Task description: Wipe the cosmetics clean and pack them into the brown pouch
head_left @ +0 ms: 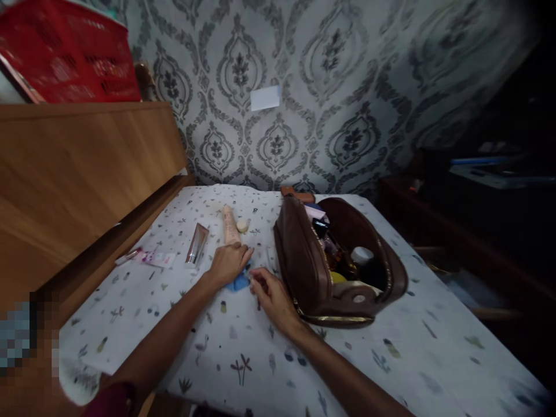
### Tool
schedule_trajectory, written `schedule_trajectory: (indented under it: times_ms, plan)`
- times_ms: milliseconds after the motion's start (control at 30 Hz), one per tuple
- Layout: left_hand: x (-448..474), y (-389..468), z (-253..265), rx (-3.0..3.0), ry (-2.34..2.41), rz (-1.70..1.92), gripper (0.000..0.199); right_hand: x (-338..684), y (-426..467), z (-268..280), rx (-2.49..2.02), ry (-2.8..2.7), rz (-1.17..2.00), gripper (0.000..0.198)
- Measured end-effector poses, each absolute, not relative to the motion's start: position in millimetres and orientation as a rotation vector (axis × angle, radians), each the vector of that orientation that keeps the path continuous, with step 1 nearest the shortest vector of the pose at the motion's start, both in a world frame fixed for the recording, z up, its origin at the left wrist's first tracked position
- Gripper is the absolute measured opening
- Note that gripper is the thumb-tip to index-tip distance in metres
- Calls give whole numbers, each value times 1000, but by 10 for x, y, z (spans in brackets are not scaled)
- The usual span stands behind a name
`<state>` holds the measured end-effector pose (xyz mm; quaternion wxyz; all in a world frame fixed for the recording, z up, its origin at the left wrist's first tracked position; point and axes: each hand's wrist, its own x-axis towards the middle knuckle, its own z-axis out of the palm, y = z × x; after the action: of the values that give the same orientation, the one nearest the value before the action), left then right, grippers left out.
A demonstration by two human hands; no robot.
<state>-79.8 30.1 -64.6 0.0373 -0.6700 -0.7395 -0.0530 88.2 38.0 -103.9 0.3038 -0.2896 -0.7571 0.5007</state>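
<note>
My left hand [229,263] is closed over a small blue cloth [238,283], which bulges out below and beside the fingers. Just beyond its knuckles lies a peach-coloured tube [230,225], its near end against or behind the hand. A small round cream-coloured cap [242,226] is beside the tube. Close to the cloth's right edge, my right hand [273,296] has its fingers curled and pinched; what they hold, if anything, is too small to make out. Right of that hand stands an unzipped brown leather toiletry bag [304,255] with several cosmetics inside.
A silver-pink tube [197,245] and a pink-and-white tube [152,258] lie at the left on the patterned white tablecloth [234,336]. A wooden panel [87,156] bearing a red basket [69,52] borders the left. Patterned wallpaper [278,58] covers the wall behind.
</note>
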Motion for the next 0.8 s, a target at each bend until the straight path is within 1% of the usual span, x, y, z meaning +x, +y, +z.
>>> schedule_trajectory:
  times_ms: [200, 367, 433, 567, 800]
  plan:
    - [-765, 214, -600, -2098, -2285, -150, 48, 881, 419, -1115, -745, -2004, 1190, 30]
    - [-834, 63, -569, -2127, -2298, -268, 44, 873, 438, -1163, -777, -2000, 1232, 36]
    - [-917, 18, -538, -2068, -2316, -339, 39, 878, 435, -1155, -790, -2011, 1268, 37]
    - [-1265, -68, -436, -1754, -2426, -423, 30, 889, 436, -1123, -818, -2035, 1287, 39]
    - [-2233, -404, -417, -948, -2723, -401, 35, 891, 448, -1085, -860, -2129, 1130, 40]
